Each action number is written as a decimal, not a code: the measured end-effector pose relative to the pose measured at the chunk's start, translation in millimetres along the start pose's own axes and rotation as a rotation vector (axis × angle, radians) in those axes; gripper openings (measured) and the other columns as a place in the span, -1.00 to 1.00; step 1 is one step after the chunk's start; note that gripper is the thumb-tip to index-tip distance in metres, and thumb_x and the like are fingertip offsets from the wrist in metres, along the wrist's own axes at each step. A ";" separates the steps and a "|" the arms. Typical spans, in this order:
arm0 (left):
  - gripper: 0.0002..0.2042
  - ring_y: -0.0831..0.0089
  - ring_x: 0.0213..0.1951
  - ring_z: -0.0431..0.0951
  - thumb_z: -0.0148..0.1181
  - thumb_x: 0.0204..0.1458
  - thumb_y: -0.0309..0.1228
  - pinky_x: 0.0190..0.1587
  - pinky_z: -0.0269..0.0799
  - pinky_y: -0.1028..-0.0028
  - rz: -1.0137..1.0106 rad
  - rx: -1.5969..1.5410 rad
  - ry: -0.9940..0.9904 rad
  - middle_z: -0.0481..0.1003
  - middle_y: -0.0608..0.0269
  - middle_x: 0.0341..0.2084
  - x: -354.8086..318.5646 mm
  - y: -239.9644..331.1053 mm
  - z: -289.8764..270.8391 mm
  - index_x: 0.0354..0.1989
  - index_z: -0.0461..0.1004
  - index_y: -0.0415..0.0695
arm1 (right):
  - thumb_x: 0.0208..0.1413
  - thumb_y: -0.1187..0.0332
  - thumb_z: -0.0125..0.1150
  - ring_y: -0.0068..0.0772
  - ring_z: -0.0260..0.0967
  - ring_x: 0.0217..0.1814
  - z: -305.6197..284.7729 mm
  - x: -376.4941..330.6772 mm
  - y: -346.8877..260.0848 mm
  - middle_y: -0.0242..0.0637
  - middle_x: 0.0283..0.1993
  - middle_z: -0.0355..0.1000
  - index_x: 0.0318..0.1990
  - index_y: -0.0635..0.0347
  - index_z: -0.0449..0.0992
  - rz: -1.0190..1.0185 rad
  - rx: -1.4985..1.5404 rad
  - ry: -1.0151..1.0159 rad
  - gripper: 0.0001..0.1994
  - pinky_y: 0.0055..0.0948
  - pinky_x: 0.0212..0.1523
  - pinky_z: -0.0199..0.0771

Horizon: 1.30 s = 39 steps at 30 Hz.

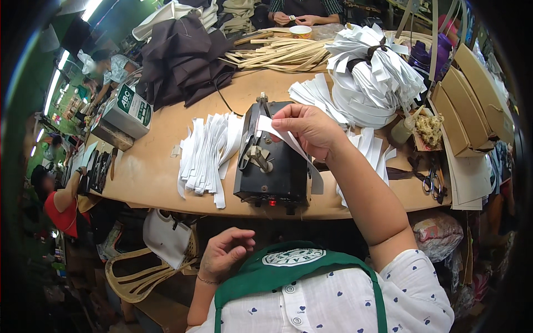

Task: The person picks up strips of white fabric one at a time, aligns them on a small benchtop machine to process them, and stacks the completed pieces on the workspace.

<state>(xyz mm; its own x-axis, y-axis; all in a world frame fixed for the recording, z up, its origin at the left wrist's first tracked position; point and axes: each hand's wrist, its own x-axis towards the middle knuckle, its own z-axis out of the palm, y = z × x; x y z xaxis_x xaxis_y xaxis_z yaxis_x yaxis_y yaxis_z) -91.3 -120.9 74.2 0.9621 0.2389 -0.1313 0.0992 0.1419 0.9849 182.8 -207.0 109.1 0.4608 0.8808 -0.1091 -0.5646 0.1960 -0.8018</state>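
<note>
My right hand pinches a white strip between thumb and fingers, over a black box-shaped machine with a lit red switch on its front. The strip's left end lies close to the machine's metal fittings; whether it touches them I cannot tell. Its other end hangs down to the right, under my hand. In front of my apron, below the table edge, my left hand is empty, its fingers loosely bent and apart from the thumb. A pile of white strips lies left of the machine, and more strips lie under my right forearm.
A large tied bundle of white strips stands at the back right, near cardboard boxes and scissors. Dark cloth and a rectangular can sit at left. Across the table a person's hands hold something small.
</note>
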 end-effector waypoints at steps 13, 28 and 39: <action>-0.64 0.12 -0.53 0.33 0.18 -0.28 -0.16 -0.45 0.25 0.30 0.090 1.298 0.651 0.34 0.01 -0.62 77.3 -69.3 -90.5 -0.62 0.29 -0.27 | -0.12 0.50 0.08 -0.58 0.29 -0.49 -81.2 -93.6 -12.1 -0.33 -0.46 0.30 -0.44 0.26 0.29 -0.692 -0.435 0.599 -0.90 -0.67 -0.44 0.31; -0.71 0.14 -0.40 0.38 0.14 -0.25 -0.24 -0.37 0.32 0.31 0.194 1.440 0.718 0.33 0.06 -0.53 106.0 -57.9 -93.7 -0.50 0.30 -0.21 | -0.17 0.35 0.17 -0.34 0.22 -0.14 -95.4 -127.3 5.4 -0.24 -0.26 0.30 -0.30 0.31 0.33 -0.471 -1.106 0.923 -0.72 -0.48 -0.16 0.20; -0.75 0.16 -0.31 0.38 0.18 -0.29 -0.30 -0.31 0.31 0.32 -0.004 1.413 0.332 0.38 0.07 -0.41 197.5 -33.0 -111.1 -0.45 0.37 -0.17 | -0.16 0.36 0.17 -0.48 0.23 -0.22 -87.1 -156.6 14.4 -0.26 -0.24 0.29 -0.32 0.31 0.33 -0.491 -1.089 0.923 -0.74 -0.55 -0.26 0.24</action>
<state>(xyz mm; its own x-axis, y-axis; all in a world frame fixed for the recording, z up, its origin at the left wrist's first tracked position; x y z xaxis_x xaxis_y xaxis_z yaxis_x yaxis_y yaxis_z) 67.2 28.3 3.2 0.8789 0.4753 0.0394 0.4527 -0.8573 0.2451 162.2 -379.6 63.5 0.9374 0.1717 0.3030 0.3471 -0.3888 -0.8535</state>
